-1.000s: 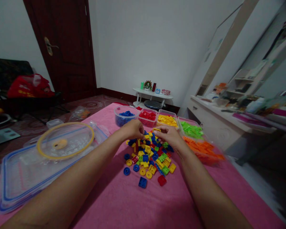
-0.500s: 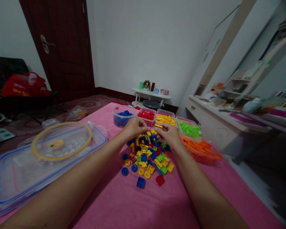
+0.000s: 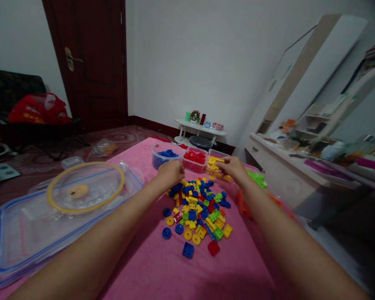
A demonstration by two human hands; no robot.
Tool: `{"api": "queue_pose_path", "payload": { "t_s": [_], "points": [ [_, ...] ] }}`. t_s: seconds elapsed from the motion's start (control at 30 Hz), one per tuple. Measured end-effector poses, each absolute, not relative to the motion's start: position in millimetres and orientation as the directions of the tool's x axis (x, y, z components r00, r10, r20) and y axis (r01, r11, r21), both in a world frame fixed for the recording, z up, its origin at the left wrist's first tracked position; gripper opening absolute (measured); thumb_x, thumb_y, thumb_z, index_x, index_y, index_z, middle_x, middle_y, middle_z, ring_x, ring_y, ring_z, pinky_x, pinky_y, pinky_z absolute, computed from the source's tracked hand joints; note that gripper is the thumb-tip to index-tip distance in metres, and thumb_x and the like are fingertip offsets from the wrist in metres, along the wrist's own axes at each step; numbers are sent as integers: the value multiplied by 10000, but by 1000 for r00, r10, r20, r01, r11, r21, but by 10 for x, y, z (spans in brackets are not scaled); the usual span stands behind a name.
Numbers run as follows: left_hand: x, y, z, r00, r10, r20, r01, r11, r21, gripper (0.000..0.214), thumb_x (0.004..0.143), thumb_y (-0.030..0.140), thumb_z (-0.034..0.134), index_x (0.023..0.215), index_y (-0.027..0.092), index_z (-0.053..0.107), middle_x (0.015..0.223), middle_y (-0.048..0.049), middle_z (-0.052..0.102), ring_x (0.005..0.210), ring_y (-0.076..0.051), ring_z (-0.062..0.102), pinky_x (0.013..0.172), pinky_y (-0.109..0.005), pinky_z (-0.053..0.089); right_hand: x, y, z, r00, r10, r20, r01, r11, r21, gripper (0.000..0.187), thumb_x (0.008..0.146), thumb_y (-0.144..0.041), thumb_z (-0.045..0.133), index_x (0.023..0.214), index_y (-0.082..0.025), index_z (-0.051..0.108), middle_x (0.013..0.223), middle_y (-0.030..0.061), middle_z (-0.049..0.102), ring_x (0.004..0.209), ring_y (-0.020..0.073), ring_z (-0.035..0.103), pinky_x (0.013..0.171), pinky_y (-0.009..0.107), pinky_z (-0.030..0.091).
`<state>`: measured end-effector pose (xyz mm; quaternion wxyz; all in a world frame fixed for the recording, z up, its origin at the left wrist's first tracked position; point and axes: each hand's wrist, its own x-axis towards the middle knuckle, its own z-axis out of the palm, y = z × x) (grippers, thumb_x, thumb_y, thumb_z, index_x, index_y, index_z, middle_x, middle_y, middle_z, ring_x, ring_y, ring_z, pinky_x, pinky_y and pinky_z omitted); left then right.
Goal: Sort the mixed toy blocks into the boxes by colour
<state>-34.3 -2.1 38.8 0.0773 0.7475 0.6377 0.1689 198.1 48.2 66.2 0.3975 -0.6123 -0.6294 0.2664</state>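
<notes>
My right hand (image 3: 233, 168) is over the clear box of yellow building bricks (image 3: 213, 170), its fingers pinched on a yellow building brick (image 3: 219, 160). Curled above the far left edge of the mixed pile of building bricks (image 3: 192, 204), my left hand (image 3: 171, 171) is closed. Whatever its fingers may hold is hidden. Just beyond it stands a round clear tub of blue pieces (image 3: 158, 160), with a clear box of red pieces (image 3: 195, 158) between the tub and the yellow box. Blue and yellow wheel-like discs lie at the pile's near left.
Green pieces (image 3: 256, 178) and orange pieces (image 3: 244, 204) sit in containers at right, partly behind my right arm. Clear lids (image 3: 81, 223) with blue and yellow rims lie on the left of the pink cloth (image 3: 137, 266). A white dresser (image 3: 278, 166) stands at right.
My right hand has moved away from my left, forward and right to the yellow box, carrying the yellow brick. My left hand has drawn slightly back and left. The view has shifted slightly.
</notes>
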Motion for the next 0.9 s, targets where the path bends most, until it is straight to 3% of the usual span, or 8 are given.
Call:
{"api": "queue_pose_path", "payload": {
  "t_s": [0.1,0.2,0.27,0.37,0.5,0.73,0.9],
  "points": [
    [-382,-48,414,127,989,69,956,-141,259,265,698,407,612,887,257,722,968,-54,702,876,-189,635,700,-241,458,2082,702,820,173,934,314,637,137,-759,369,707,-274,665,1017,-78,618,845,124,688,713,188,656,636,292,518],
    [-385,-90,427,167,986,-29,965,-157,210,411,610,503,676,935,255,714,998,-73,694,907,-232,633,724,-278,479,2059,738,777,156,863,480,812,165,-560,512,695,-323,676,1131,-67,595,1083,182,643,958,250,624,836,367,475],
    [-365,-118,435,187,978,-88,969,-169,181,472,548,485,728,954,246,712,1008,-86,690,912,-252,635,730,-293,486,1943,658,623,34,887,461,849,218,-482,421,719,-312,646,1077,-89,641,1063,155,661,952,242,625,859,366,463],
    [-319,-152,440,205,973,-105,970,-187,155,436,540,395,750,944,235,717,1017,-94,686,906,-254,641,724,-289,492,1675,460,299,-199,918,342,814,349,-465,246,729,-192,592,944,-147,704,962,81,706,904,196,638,854,316,466],
    [-274,-174,415,262,963,-63,956,-251,149,351,589,281,697,936,229,716,978,-86,697,889,-235,647,708,-269,492,1367,246,-11,-454,845,282,770,532,-352,400,717,-58,510,1042,-205,690,1092,37,680,1056,168,584,941,273,403],
    [-275,-182,382,287,957,-44,941,-273,200,266,617,235,617,857,200,727,899,-83,709,807,-216,655,655,-253,485,1362,121,-46,-390,897,207,853,436,-287,350,732,-100,540,1015,-229,700,1048,34,697,1005,183,609,880,270,424],
    [-255,-200,403,293,956,-13,935,-284,213,303,631,242,628,921,232,716,946,-69,703,859,-223,646,693,-266,488,1451,7,93,-261,891,371,858,391,-333,287,769,-170,533,998,-217,699,1032,40,697,1000,190,597,890,294,417]
  ]
}}
